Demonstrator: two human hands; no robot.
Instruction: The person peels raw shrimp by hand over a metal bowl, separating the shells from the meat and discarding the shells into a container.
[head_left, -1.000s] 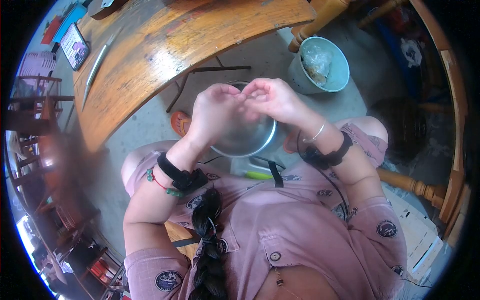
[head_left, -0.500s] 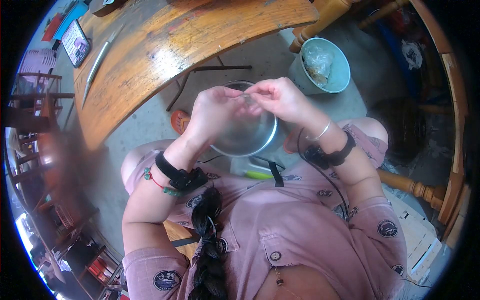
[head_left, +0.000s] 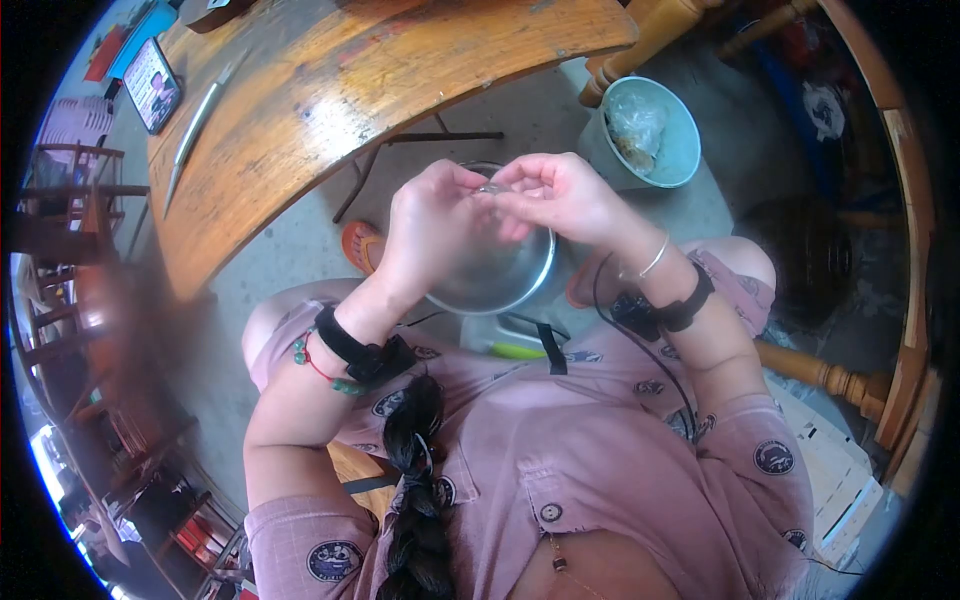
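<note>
My left hand (head_left: 435, 225) and my right hand (head_left: 560, 200) meet above a round metal bowl (head_left: 510, 285). Fingers of both are pinched round a small, thin greyish thing (head_left: 492, 188), too small and blurred to name. The bowl is low between my knees, and my hands hide much of its inside. A black strap is round each of my forearms.
A wooden table (head_left: 330, 90) curves ahead, bearing a phone (head_left: 152, 87) and a slim pointed metal tool (head_left: 195, 135). To the right stands a pale blue bucket (head_left: 680, 140) holding a plastic bag (head_left: 635, 125). Wooden chair parts (head_left: 830, 378) are at the right.
My fingertips have shifted slightly around the small greyish thing, which shows more between them now. My right hand has moved a little to the right. The bowl has stayed put.
</note>
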